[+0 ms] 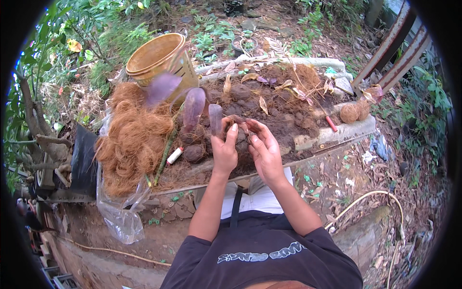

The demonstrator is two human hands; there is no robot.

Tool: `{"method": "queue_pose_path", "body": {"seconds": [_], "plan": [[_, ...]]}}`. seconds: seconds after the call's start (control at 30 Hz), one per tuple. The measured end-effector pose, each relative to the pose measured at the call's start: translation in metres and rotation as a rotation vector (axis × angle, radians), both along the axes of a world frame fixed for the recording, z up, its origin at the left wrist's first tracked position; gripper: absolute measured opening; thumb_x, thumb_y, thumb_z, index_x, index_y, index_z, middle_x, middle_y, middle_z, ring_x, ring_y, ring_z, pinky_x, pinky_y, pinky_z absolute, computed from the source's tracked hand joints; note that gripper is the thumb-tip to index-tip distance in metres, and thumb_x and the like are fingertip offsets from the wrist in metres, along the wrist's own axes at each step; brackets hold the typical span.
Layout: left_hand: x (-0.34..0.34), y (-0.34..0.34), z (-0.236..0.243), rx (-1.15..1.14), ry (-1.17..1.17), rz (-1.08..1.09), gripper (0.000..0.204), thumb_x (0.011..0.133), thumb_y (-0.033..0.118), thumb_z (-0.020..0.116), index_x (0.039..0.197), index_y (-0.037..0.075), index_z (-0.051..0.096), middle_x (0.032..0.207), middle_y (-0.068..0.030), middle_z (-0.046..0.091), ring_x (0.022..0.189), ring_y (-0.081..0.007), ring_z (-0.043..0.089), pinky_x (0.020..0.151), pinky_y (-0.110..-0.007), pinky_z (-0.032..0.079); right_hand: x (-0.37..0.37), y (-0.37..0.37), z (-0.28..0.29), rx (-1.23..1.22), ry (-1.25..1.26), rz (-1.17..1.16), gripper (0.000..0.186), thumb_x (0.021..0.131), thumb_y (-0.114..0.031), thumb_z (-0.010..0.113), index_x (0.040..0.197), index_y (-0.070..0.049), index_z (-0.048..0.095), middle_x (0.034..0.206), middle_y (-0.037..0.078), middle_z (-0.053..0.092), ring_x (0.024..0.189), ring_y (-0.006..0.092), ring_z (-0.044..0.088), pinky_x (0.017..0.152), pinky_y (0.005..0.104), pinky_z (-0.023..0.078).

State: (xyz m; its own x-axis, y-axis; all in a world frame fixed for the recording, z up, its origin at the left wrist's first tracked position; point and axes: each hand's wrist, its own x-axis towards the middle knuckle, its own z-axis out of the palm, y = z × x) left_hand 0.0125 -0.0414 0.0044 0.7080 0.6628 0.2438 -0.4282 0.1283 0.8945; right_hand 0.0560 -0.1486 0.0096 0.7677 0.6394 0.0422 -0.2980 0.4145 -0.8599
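Observation:
Above the soil at the table's near edge, both hands meet with curled fingers. My left hand (pixel 225 153) grips the brown lower part of a purple-leaved plant (pixel 215 119), whose upright leaf shows beside my fingers. My right hand (pixel 266 156) pinches at the same brown part from the other side. What lies between the fingertips is partly hidden. Just left of my hands sits a round dark soil ball (pixel 194 153), with a broad purple leaf (pixel 194 107) above it. A small white cylinder with a red end (pixel 175 155) lies next to that ball.
Brown coconut fibre (pixel 132 139) is heaped on the left over a clear plastic sheet (pixel 122 221). Behind it stands a yellow bucket (pixel 185 67). Dark soil (pixel 284 113) covers the middle. On the right are a red-handled tool (pixel 331 124) and fibre-wrapped balls (pixel 350 113).

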Motion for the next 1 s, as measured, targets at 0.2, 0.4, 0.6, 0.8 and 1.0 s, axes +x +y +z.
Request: {"method": "queue_pose_path", "body": {"seconds": [0.2,0.4,0.6,0.8,1.0], "plan": [[-0.001,-0.008,-0.006,0.111,0.025,0.072,0.025,0.101,0.015,0.047,0.119,0.0,0.051,0.11,-0.0079,0.059,0.102,-0.0145,0.057,0.091,-0.03,0.045,0.001,0.002,-0.001,-0.057,-0.253,-0.046,0.052,0.09,-0.009,0.06,0.138,0.002,0.042,0.139,0.011,0.047,0.131,0.0197,0.044,0.109,0.033,0.035],[0.001,-0.008,-0.017,-0.444,-0.097,-0.103,0.03,0.103,0.02,0.046,0.127,0.001,0.048,0.129,-0.0088,0.049,0.122,-0.0197,0.049,0.101,-0.034,0.043,0.004,0.001,-0.005,-0.183,-0.559,-0.269,0.062,0.076,-0.013,0.079,0.132,-0.003,0.055,0.137,0.015,0.049,0.128,0.029,0.05,0.103,0.0401,0.044],[-0.003,-0.01,0.023,-0.027,0.242,-0.05,0.031,0.1,0.02,0.056,0.123,0.0,0.052,0.11,-0.0047,0.059,0.097,-0.0091,0.055,0.087,-0.026,0.045,0.013,-0.008,-0.019,-0.041,-0.422,-0.196,0.068,0.074,-0.013,0.082,0.135,-0.004,0.053,0.136,0.015,0.052,0.126,0.028,0.052,0.095,0.0385,0.051],[0.006,-0.027,0.012,-0.519,-0.124,0.062,0.044,0.104,0.043,0.037,0.113,0.004,0.054,0.102,-0.0077,0.062,0.094,-0.0161,0.063,0.084,-0.031,0.053,0.001,0.001,-0.008,-0.187,-0.851,-0.388,0.056,0.068,-0.014,0.083,0.12,-0.003,0.065,0.125,0.015,0.06,0.124,0.031,0.053,0.101,0.0422,0.046],[-0.001,0.001,-0.009,-0.454,-0.108,-0.145,0.055,0.102,0.051,0.038,0.105,0.0,0.058,0.099,-0.0112,0.065,0.087,-0.0204,0.067,0.075,-0.034,0.057,0.01,-0.001,-0.003,-0.027,-0.338,-0.171,0.047,0.078,-0.014,0.079,0.12,0.0,0.062,0.135,0.013,0.048,0.129,0.0275,0.046,0.102,0.0423,0.044]]}}
